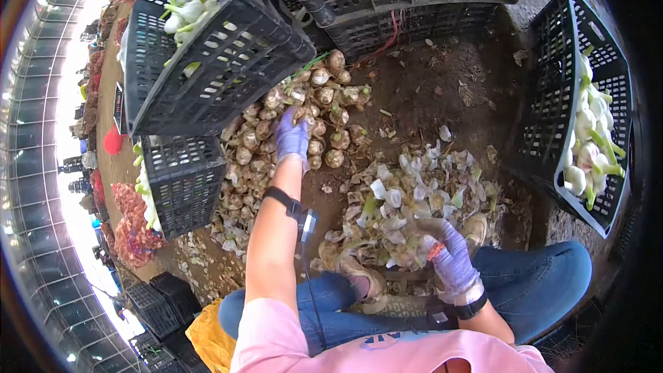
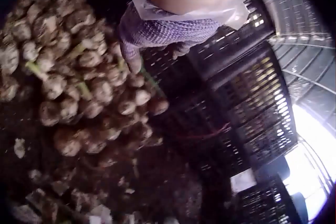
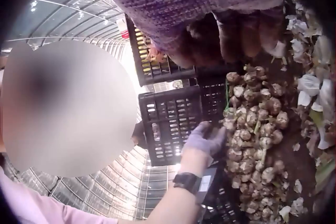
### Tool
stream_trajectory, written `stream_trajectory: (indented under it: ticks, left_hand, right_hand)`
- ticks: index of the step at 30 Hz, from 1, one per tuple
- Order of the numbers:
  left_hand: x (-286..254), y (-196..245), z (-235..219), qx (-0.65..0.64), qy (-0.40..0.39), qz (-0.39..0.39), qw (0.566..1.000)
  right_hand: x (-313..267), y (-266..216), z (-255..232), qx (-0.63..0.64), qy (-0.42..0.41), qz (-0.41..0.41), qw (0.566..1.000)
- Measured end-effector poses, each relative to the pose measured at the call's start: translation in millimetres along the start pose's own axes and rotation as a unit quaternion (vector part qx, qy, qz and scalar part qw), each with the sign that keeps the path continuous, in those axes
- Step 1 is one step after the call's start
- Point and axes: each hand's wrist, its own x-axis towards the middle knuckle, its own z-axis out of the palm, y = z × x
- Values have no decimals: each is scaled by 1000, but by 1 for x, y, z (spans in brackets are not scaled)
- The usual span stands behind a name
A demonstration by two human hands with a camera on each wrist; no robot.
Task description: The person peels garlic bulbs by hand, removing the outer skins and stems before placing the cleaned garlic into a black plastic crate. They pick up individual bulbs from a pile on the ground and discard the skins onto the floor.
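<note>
My left hand (image 1: 293, 137), in a purple knit glove under clear plastic, reaches over a heap of garlic bulbs (image 1: 334, 139). Its fingers are relaxed and right at the bulbs, with no bulb seen lifted. In the right wrist view, thumb and fingers of this left hand (image 3: 206, 141) stand apart beside the heap. My right hand (image 1: 452, 261), gloved the same way, hovers over loose garlic skins (image 1: 414, 186) in front of my lap. Its fingers bend loosely, their tips dirty in the right wrist view, and nothing shows held. An orange-red patch (image 1: 436, 251) shows at its thumb side.
Black crates of trimmed garlic stand at left (image 1: 207, 90) and right (image 1: 542, 97). A lower crate (image 1: 181, 186) is beside the heap, and stacked crates (image 1: 414, 10) close off the back. My shoes (image 1: 352, 273) rest by the skins; red mesh sacks (image 1: 135, 224) lie far left.
</note>
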Motion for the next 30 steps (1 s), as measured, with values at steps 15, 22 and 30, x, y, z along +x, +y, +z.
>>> stream_trajectory:
  ticks: [15,22,30]
  left_hand:
    - [-137,55,1,-345,-232,-50,908]
    - [-277,116,-40,-304,-295,3,906]
    - [-322,101,-46,-192,-222,236,926]
  right_hand:
    - [-11,11,9,-71,-60,-20,996]
    - [-41,-9,24,146,-53,-60,986]
    - [-71,-28,13,97,-97,-103,985]
